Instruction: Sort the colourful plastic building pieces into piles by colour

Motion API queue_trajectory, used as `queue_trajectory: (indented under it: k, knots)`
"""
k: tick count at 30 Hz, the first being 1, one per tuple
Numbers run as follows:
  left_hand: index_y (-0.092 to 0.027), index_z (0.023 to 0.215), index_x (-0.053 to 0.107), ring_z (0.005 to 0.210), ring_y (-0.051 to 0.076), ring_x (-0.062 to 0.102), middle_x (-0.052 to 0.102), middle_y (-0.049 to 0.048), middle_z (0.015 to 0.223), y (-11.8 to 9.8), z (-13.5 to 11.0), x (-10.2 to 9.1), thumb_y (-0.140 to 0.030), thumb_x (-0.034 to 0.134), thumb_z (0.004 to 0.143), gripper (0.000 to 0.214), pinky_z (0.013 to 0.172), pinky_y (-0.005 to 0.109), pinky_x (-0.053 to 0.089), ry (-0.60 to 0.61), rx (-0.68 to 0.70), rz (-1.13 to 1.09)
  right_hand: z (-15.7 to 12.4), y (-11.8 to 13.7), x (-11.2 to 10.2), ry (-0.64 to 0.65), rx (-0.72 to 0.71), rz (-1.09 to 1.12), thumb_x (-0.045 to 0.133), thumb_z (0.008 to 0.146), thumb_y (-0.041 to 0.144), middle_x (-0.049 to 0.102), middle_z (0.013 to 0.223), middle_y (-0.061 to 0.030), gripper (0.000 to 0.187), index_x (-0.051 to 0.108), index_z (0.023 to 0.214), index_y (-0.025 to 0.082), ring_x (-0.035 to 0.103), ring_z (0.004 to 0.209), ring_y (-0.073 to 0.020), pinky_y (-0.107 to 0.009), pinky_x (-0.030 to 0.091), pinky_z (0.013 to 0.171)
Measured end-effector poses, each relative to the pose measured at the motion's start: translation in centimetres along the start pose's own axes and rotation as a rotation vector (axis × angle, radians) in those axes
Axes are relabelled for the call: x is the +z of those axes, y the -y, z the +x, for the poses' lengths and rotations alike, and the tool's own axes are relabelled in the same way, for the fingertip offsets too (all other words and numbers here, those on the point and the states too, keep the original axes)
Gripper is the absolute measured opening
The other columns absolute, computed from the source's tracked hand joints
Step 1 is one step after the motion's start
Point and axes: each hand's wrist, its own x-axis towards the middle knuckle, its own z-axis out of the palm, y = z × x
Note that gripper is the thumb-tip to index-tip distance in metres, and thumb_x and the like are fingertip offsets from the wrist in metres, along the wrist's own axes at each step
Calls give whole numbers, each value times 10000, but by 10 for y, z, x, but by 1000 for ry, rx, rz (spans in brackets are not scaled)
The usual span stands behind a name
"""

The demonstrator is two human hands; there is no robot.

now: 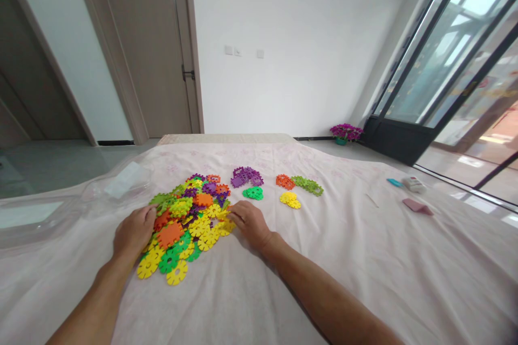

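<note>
A mixed heap of plastic snowflake discs (186, 221), yellow, orange, green and purple, lies on a pale pink cloth (324, 259). My left hand (134, 232) rests at the heap's left edge, fingers curled against the pieces. My right hand (251, 221) is at the heap's right edge, fingertips pinched on a yellow disc (223, 216). Beyond the heap lie small sorted groups: purple discs (246, 176), dark green discs (253, 193), yellow discs (290, 200), orange discs (285, 181) and light green discs (308, 185).
Clear plastic containers (60, 205) sit on the cloth at the left. Small items, a teal piece (394, 183), a white box (413, 184) and a pink card (417, 206), lie at the right. A potted purple plant (346, 132) stands on the floor beyond.
</note>
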Motion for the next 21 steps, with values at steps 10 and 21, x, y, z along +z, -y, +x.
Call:
queue_trajectory:
  k: [10,21]
  knots:
    - [-175,1286,669,1239,308,586,639,130,1367,0,1,1,-427,235,980,588,1008,408,448,-8,15,16,-1,-60,-45,-257,470,-179,481,988,259,742,1021,-76,259,731,1028,206,646,945,-208,-289,431,824]
    - [-204,1277,678,1224,282,600,646,104,1366,2,2,2,-434,257,968,571,978,363,465,-24,10,30,-12,-87,-70,-406,512,-482,565,888,193,664,1001,-110,202,756,952,206,554,966,-248,-354,408,874]
